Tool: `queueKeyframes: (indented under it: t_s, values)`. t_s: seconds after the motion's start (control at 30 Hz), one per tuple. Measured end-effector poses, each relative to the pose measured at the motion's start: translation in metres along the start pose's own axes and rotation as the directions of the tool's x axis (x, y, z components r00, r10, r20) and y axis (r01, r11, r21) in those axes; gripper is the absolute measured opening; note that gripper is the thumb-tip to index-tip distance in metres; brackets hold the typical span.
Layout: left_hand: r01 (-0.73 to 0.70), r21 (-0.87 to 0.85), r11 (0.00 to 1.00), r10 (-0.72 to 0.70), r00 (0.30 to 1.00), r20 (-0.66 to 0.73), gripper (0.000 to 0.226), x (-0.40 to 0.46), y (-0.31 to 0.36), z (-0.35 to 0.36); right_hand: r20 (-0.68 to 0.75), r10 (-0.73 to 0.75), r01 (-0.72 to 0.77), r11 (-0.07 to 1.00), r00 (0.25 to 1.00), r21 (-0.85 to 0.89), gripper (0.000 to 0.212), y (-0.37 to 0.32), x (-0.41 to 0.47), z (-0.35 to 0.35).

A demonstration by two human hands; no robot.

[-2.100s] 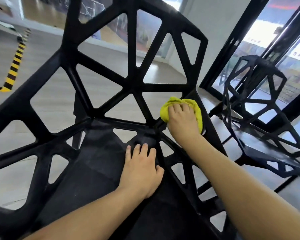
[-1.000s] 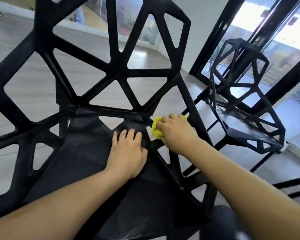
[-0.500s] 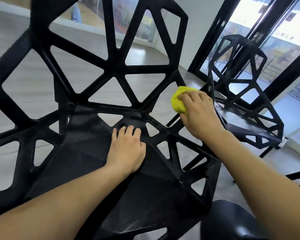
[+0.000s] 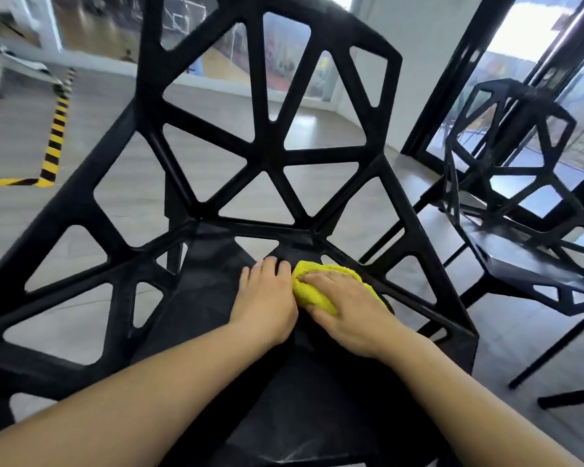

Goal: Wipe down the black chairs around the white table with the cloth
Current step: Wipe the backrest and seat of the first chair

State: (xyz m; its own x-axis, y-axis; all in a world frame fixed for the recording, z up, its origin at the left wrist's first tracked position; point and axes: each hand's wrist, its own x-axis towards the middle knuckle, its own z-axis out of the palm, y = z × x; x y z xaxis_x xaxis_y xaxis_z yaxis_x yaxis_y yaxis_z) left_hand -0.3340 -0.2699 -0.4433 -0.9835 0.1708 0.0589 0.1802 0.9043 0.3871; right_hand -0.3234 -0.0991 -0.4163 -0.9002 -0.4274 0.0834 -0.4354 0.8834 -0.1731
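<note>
A yellow cloth [image 4: 312, 291] is pressed onto the seat of the near black chair [image 4: 267, 156], close to the rear right corner of the seat, and is grasped under the curled fingers of the right hand [image 4: 348, 308]. The left hand [image 4: 267, 298] is laid flat on the seat just beside the cloth, fingers straight, nothing held. A second black chair [image 4: 520, 210] is seen to the right, by the glass doors [image 4: 536, 45]. Yellow-and-black floor tape [image 4: 56, 129] is visible at far left.

Occlusions and cut-offs, head view
Right hand [image 4: 346, 306] covers most of cloth [image 4: 312, 293]; near chair [image 4: 267, 156] cropped at bottom; background blurred.
</note>
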Motion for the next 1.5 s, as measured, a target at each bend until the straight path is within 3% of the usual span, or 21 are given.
queueKeyframes:
  t_s: [0.17, 0.27, 0.37, 0.43, 0.53, 0.6, 0.7, 0.77, 0.83, 0.93, 1.03, 1.13, 1.2, 1.27, 1.37, 1.5]
  values:
    - [0.144, 0.309, 0.94, -0.169, 0.984, 0.056, 0.059, -0.043, -0.056, -0.033, -0.042, -0.098, 0.098, 0.995, 0.994, -0.002, 0.048, 0.014, 0.032, 0.012]
    - [0.119, 0.311, 0.943, -0.138, 0.989, 0.042, 0.066, -0.076, -0.072, -0.041, -0.177, 0.059, -0.063, 0.998, 0.982, -0.015, 0.05, 0.018, 0.075, 0.024]
    - [0.075, 0.278, 0.958, -0.065, 0.997, -0.046, 0.063, -0.105, -0.082, -0.044, -0.209, 0.18, -0.151, 0.977, 0.961, 0.147, 0.049, 0.005, 0.107, 0.031]
    - [0.067, 0.243, 0.968, -0.046, 0.995, -0.091, 0.054, -0.117, -0.086, -0.041, -0.176, 0.108, -0.062, 0.967, 0.979, 0.246, 0.046, -0.019, 0.114, 0.038]
    - [0.069, 0.145, 0.987, -0.043, 0.984, -0.175, 0.049, -0.124, -0.085, -0.038, -0.103, -0.13, 0.154, 0.95, 0.986, 0.273, 0.047, -0.049, 0.107, 0.053]
    - [0.058, 0.107, 0.993, -0.032, 0.974, -0.225, 0.047, -0.124, -0.084, -0.037, -0.072, -0.195, 0.208, 0.938, 0.978, 0.278, 0.05, -0.042, 0.107, 0.049]
    - [0.057, 0.066, 0.996, -0.036, 0.96, -0.277, 0.043, -0.125, -0.081, -0.034, -0.215, -0.066, 0.103, 0.981, 0.974, 0.165, 0.049, -0.016, 0.119, 0.048]
    - [0.069, 0.047, 0.997, -0.051, 0.949, -0.311, 0.038, -0.126, -0.078, -0.036, -0.291, 0.098, -0.039, 0.979, 0.952, 0.202, 0.048, -0.017, 0.126, 0.051]
    - [0.069, 0.046, 0.997, -0.051, 0.948, -0.314, 0.035, -0.126, -0.076, -0.037, -0.261, 0.128, -0.048, 0.955, 0.957, 0.292, 0.046, -0.036, 0.134, 0.061]
    - [0.061, 0.041, 0.997, -0.048, 0.961, -0.271, 0.032, -0.127, -0.074, -0.04, -0.237, 0.045, 0.055, 0.914, 0.97, 0.402, 0.041, -0.066, 0.14, 0.071]
    - [0.078, 0.042, 0.996, -0.064, 0.963, -0.261, 0.031, -0.129, -0.073, -0.042, -0.218, -0.064, 0.145, 0.915, 0.974, 0.377, 0.04, -0.077, 0.133, 0.062]
    - [0.075, 0.021, 0.997, -0.067, 0.965, -0.252, 0.035, -0.129, -0.074, -0.044, -0.09, -0.31, 0.321, 0.882, 0.947, 0.346, 0.044, -0.084, 0.099, 0.049]
    - [0.081, 0.001, 0.997, -0.078, 0.968, -0.237, 0.036, -0.127, -0.074, -0.046, -0.018, -0.349, 0.332, 0.873, 0.937, 0.357, 0.048, -0.084, 0.075, 0.041]
    - [0.086, -0.02, 0.996, -0.089, 0.963, -0.254, 0.032, -0.127, -0.075, -0.046, -0.038, -0.232, 0.233, 0.924, 0.972, 0.304, 0.048, -0.071, 0.068, 0.037]
    - [0.061, -0.069, 0.996, -0.078, 0.958, -0.275, 0.032, -0.131, -0.077, -0.049, -0.142, 0.085, -0.051, 0.972, 0.986, 0.229, 0.044, -0.053, 0.062, 0.037]
    - [0.004, -0.105, 0.994, -0.037, 0.949, -0.313, 0.035, -0.136, -0.085, -0.059, -0.091, 0.187, -0.154, 0.947, 0.978, 0.282, 0.042, -0.07, 0.054, 0.045]
